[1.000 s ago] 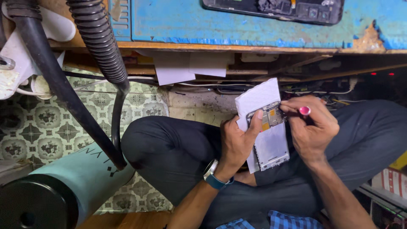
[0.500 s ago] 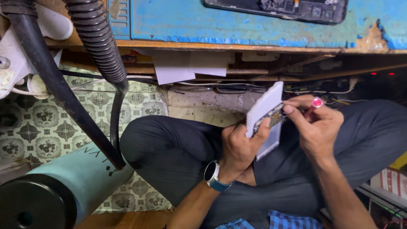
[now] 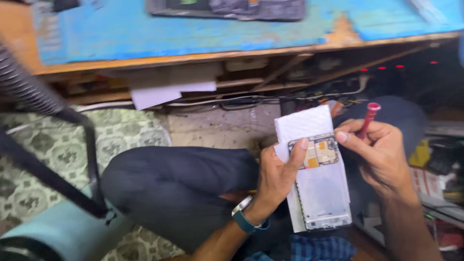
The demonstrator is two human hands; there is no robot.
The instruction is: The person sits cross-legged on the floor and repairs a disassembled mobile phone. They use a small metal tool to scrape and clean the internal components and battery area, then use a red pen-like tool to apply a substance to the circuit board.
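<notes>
Two hands over the lap, both closed on sth. Left hand wraps the phone from the left side, thumb tip pressed on the upper edge by the circuit board; grip tight, fingers behind the frame. Phone is opened, back off: white inner frame w/ board & gold parts at the top, tilted slightly, bottom end toward the body. A white foam block sits behind the phone's top, sticking out above it. Right hand is curled shut round a red tool, handle end up past the knuckles; index tip touches the phone's right edge near the board. Tool tip hidden by the fingers. Wristband on the left wrist. Below: dark trousers, legs crossed. Left of that, patterned floor & black hose. Above, the blue surface w/ worn wood edge, a dark device lying on it, blurred. Wires and red lights under the surface.
</notes>
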